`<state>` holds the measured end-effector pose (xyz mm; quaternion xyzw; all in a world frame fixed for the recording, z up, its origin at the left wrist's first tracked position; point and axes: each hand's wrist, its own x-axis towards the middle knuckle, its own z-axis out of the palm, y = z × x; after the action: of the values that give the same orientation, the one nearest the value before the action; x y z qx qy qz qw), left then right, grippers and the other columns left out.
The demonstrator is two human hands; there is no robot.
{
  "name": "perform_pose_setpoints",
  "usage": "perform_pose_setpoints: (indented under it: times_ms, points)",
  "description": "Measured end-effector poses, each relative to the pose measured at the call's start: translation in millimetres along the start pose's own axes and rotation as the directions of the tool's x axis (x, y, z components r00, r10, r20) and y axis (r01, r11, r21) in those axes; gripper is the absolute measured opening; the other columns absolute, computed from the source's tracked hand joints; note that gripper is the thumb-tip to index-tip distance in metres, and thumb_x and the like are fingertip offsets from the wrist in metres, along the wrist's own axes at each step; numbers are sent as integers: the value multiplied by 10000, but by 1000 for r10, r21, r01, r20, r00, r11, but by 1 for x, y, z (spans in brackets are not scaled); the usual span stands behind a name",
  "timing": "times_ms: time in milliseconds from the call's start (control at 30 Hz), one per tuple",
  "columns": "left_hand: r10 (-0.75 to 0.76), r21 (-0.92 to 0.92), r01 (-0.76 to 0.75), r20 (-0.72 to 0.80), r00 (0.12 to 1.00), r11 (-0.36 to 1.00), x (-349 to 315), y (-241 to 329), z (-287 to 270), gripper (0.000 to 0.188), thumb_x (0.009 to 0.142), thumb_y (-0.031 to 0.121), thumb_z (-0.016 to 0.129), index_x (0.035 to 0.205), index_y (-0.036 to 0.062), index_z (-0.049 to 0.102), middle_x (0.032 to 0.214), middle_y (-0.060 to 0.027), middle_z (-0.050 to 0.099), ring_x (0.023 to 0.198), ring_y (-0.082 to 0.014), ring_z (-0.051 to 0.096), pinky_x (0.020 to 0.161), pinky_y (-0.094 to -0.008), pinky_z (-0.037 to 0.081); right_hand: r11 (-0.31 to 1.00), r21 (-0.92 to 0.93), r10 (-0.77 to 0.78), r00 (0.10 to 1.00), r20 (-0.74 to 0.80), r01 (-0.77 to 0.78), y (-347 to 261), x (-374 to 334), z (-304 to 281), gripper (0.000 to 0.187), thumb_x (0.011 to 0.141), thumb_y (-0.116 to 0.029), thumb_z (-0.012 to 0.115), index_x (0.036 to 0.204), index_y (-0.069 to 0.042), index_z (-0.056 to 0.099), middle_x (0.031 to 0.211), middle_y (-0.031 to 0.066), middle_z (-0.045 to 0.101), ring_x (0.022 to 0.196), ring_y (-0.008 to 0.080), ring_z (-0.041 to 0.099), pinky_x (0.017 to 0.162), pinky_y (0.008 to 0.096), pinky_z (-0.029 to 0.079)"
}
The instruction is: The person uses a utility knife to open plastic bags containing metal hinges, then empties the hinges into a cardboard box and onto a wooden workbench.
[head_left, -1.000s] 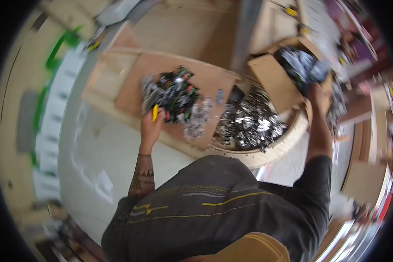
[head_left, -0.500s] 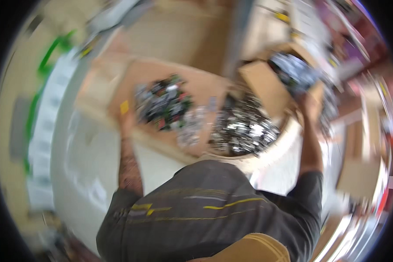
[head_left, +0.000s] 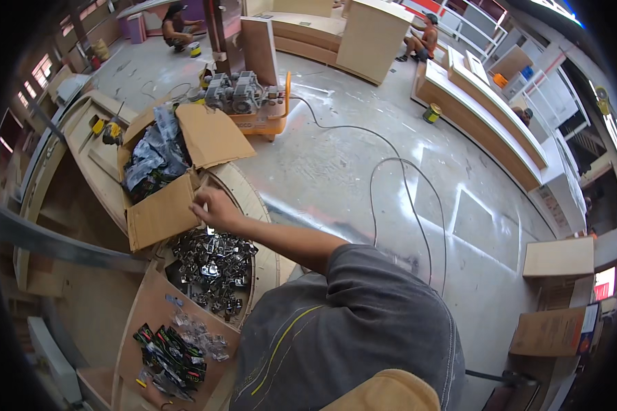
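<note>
My right hand [head_left: 216, 208] is at the edge of a cardboard flap [head_left: 163, 212], its fingers curled on it. The flap belongs to an open cardboard box [head_left: 122, 161] stuffed with grey plastic bags [head_left: 159, 147]. Under the flap lies a heap of shiny metal hinges [head_left: 212, 267] on a curved wooden piece. Only a little of my left hand [head_left: 156, 395] shows at the lower left, with a small yellow object [head_left: 142, 383] at its fingers. Beside it, dark printed packets [head_left: 175, 356] and clear small bags [head_left: 202, 335] rest on a brown board [head_left: 140, 318].
A cordless drill [head_left: 110, 130] stands left of the box. An orange-framed compressor [head_left: 243, 99] is beyond it, its hose [head_left: 397, 151] looping over the floor. Two people crouch or sit farther off. Wooden counters [head_left: 487, 113] and cartons [head_left: 548, 332] stand to the right.
The view has swung to the right, so the box and hinges now appear farther left and the floor is in sight. My right hand is still at the box; my left is mostly out of view.
</note>
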<state>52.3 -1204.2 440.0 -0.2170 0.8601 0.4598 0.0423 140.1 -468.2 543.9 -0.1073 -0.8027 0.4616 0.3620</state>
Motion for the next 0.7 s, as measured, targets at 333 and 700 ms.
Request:
perform_pose_setpoints:
  times_ms: [333,700]
  points:
    - [509,138,-493,-117,853,859,-142,223,27,522,911,378,799,1183,-61,724,1085,-183,758,888,-293,717,801,-419,570,927,361,-95,871,483,-100,-95,-67,5,311,931,-277,778,1044,0,691,1022,152,699,954,302,702,868,402,563]
    - [369,-590,-40,449,814,806,-306,303,218,202,969,221,761,1066,55,698,847,32,650,736,-48,563,642,-231,451,516,343,223,510,831,-785,-83,-115,16,462,1120,-278,529,1495,-8,503,1355,51,630,1248,112,561,1091,267,424]
